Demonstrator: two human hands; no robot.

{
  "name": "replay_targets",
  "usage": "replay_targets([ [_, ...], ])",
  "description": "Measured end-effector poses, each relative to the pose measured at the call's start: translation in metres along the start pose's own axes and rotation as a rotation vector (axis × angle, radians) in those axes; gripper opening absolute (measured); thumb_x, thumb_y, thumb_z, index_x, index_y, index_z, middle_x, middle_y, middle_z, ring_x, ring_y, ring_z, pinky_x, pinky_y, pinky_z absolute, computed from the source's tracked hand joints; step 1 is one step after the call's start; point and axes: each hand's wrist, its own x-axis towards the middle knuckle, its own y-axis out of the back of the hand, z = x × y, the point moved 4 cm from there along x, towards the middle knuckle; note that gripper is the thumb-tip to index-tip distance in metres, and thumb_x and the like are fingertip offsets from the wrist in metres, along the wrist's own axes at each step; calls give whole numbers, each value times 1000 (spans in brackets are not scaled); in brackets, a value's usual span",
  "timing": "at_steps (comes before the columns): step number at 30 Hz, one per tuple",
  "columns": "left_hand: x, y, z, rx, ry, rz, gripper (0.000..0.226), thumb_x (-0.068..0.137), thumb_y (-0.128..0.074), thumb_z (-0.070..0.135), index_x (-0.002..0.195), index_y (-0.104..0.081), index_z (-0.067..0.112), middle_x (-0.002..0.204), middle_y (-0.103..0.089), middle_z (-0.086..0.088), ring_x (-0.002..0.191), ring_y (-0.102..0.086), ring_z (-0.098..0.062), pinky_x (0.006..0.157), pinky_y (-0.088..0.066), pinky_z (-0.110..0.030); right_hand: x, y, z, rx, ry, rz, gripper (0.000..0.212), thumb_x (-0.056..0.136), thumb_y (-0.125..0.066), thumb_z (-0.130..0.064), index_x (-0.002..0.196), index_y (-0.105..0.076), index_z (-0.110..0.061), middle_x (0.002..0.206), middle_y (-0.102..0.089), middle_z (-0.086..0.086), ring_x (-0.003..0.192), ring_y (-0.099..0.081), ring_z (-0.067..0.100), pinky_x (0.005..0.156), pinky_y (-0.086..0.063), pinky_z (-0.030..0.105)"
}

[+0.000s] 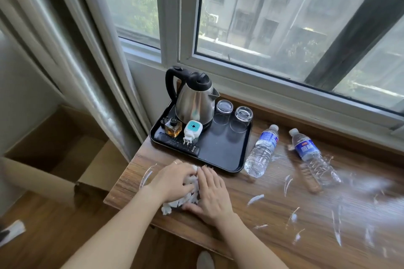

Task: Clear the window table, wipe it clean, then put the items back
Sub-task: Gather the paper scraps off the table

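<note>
- While both hands lie on the surface [273,203], the left hand [172,179] curls its fingers over a white wad [192,194] of paper or cloth; which it is, I cannot tell.
- Right hand [211,194] lies flat, fingers straight and together, pressing the wad's right side.
- Most of the wad is hidden under the hands; only a ragged edge shows near the surface's front edge.
- Tray [227,153] sits just behind the hands, bearing a kettle [194,102], two upturned glasses [241,119], a small amber bottle [173,128], a white plug [190,132] and a dark remote [179,144] partly covered by the plug.
- Two water bottles [262,150] lie right of the tray.
- White scraps [255,199] and smears are scattered to the right; the far right is blurred.
</note>
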Motion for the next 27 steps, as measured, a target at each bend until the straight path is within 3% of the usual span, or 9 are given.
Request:
replay_targets([
  [2, -7, 11, -8, 31, 1, 104, 64, 72, -49, 63, 128, -58, 33, 125, -54, 14, 117, -46, -11, 102, -42, -34, -2, 2, 0, -16, 19, 7, 114, 79, -21, -95, 149, -38, -7, 148, -53, 11, 136, -53, 30, 107, -48, 45],
  [5, -22, 19, -32, 141, 89, 7, 93, 60, -57, 74, 144, -40, 36, 133, -40, 12, 124, -36, -13, 106, -35, -33, 1, 4, -6, -59, 67, 15, 118, 75, -24, -97, 153, -32, -9, 153, -47, 12, 143, -44, 32, 119, -29, 48],
  [8, -33, 18, -45, 293, 92, -133, 109, 57, -71, 72, 151, -28, 36, 135, -35, 11, 127, -32, -14, 109, -30, -31, 5, 7, -14, -31, 151, 0, 127, 70, -29, -99, 162, -5, -15, 169, -11, 13, 156, 0, 29, 126, 12, 45],
  [10, -33, 15, -44, 355, 59, -151, 109, 57, -73, 72, 151, -30, 35, 131, -37, 10, 124, -34, -14, 106, -31, -30, 7, 4, -15, -6, 176, -44, 131, 64, -21, -101, 161, 7, -19, 170, 7, 10, 155, 17, 27, 121, 23, 39],
  [15, -22, 6, -24, 406, -19, -78, 70, 77, -71, 50, 141, -49, 34, 121, -43, 6, 117, -40, -16, 100, -34, -30, 6, -3, -14, 24, 196, -20, 133, 64, -15, -101, 162, 0, -12, 170, 1, 11, 156, 10, 28, 123, 19, 41],
  [19, -9, -8, -3, 336, -43, -68, 46, 80, -70, 47, 121, -61, 28, 119, -47, 3, 117, -43, -19, 99, -37, -33, 2, -1, -17, 59, 221, 19, 124, 76, -23, -96, 157, -23, -2, 161, -33, 17, 151, -26, 34, 119, -7, 57],
  [21, -5, -15, 2, 289, -55, -69, 45, 79, -71, 44, 118, -62, 24, 121, -50, 2, 119, -43, -21, 102, -39, -35, 0, -3, -16, 72, 207, 58, 118, 78, -26, -94, 154, -24, -4, 156, -41, 18, 147, -35, 35, 117, -16, 58],
  [24, -6, -14, -5, 126, -11, -86, 64, 68, -80, 39, 126, -57, 27, 117, -54, 8, 113, -45, -16, 103, -40, -32, 1, -5, -13, 101, 191, 96, 113, 80, -27, -93, 154, -23, -9, 155, -42, 20, 146, -37, 39, 117, -19, 58],
  [27, -14, 1, -26, -28, 96, -30, 60, 56, -84, 31, 109, -57, 34, 96, -57, 17, 95, -49, -8, 80, -41, -19, 5, -9, -14, 44, 177, 98, 102, 83, -23, -91, 154, -31, -17, 150, -47, 20, 140, -46, 41, 114, -29, 57],
])
